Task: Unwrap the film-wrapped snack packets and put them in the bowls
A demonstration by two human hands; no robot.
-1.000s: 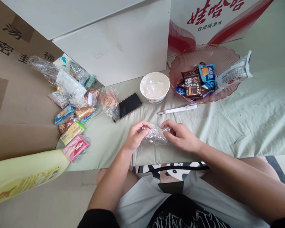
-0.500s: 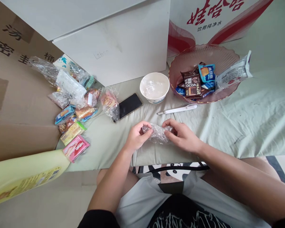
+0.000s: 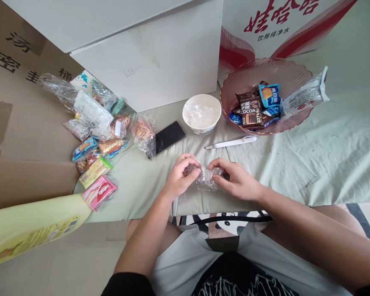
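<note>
A crumpled sheet of clear plastic wrap (image 3: 205, 180) stretches between my two hands, low over the cloth. My left hand (image 3: 182, 176) pinches its left end between thumb and curled fingers. At its right end, my right hand (image 3: 234, 177) grips the film with thumb and forefinger. Whether anything lies inside the wrap is hard to make out. Just beyond my hands lies a white utility knife (image 3: 232, 142), its blade end pointing left. Behind it stands a white paper bowl (image 3: 200, 117) with some clear film inside.
A pink ribbed bowl (image 3: 234, 78) holds several wrapped snacks and a silver packet. A black phone (image 3: 169, 137) lies left, partly under a bagged snack (image 3: 142, 133). Wrapped snacks (image 3: 95, 170) pile beside a cardboard box (image 3: 27, 135). A yellow bottle (image 3: 37, 222) lies at the left; white boxes (image 3: 160, 61) stand behind.
The plastic wrap has bunched up and shifted shape between my fingers, its middle sagging slightly lower. Both hands stay nearly in place, and the surrounding things have not moved.
</note>
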